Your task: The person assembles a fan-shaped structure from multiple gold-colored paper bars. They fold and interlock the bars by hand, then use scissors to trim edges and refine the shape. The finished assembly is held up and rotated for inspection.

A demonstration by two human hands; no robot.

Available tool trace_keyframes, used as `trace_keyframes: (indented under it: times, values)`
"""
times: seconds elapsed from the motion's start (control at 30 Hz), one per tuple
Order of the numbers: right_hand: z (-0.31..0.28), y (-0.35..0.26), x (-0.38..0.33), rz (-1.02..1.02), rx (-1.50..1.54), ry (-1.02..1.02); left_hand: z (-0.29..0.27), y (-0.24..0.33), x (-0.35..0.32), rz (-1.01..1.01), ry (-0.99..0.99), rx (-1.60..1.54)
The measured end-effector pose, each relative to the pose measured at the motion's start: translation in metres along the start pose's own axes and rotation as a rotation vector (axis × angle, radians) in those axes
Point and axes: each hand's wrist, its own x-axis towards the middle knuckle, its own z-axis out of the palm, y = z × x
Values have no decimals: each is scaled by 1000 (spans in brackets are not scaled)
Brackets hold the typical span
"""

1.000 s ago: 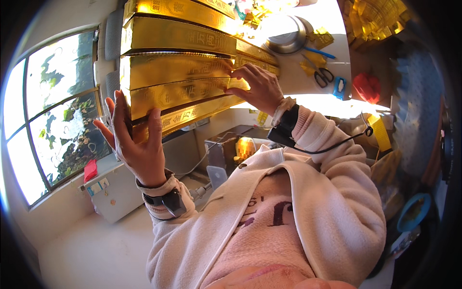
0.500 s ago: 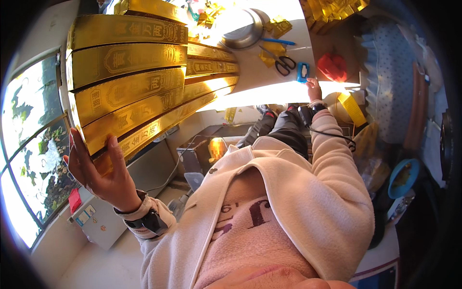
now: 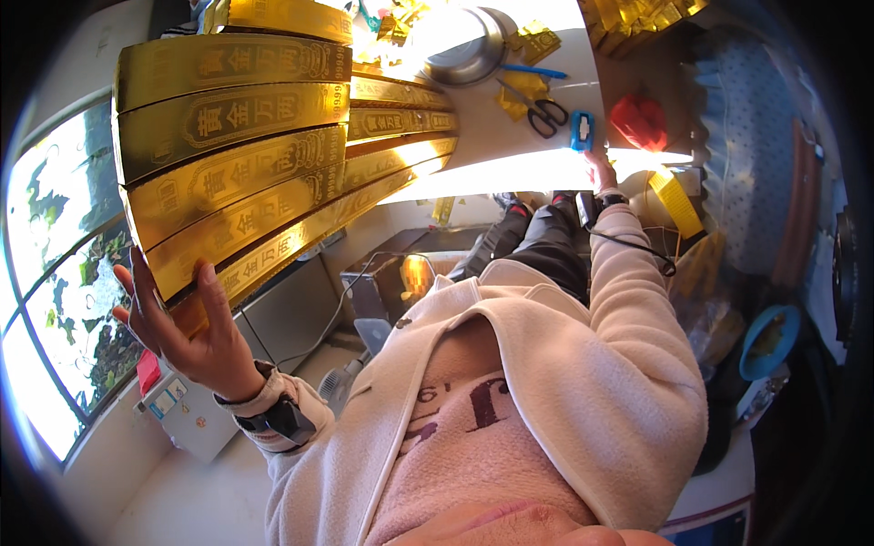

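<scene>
A stack of long gold boxes with embossed characters rises on the left, its ends towards me. My left hand grips the lower end of the stack, the thumb pressed on the front of a lower box and the fingers round its outer side. More gold boxes lie behind, on the white table. My right hand is at the table's near edge, just below a small blue object with a white label. Glare blurs its fingers, so whether they hold anything does not show.
Black-handled scissors, a blue pen, and a round metal dish lie on the table. A red crumpled bag lies right of it, and a blue basin farther right. A window is at left.
The view has shifted slightly. My left hand keeps its grip on the gold boxes. My right hand stays by the blue object, its fingers now less distinct.
</scene>
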Motion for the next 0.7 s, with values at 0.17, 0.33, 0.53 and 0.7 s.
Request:
trace_keyframes:
  times: [0.17,0.33,0.53,0.7]
  values:
    - [-16,49,0,-28,109,62,1,1,-2,-46,3,-35]
    - [-26,91,36,-178,-239,338,2,0,-2,-11,12,-31]
    - [-15,106,49,-176,-485,535,1,-1,0,8,17,-30]
    - [-14,110,66,-165,-688,616,2,5,-1,-43,26,-56]
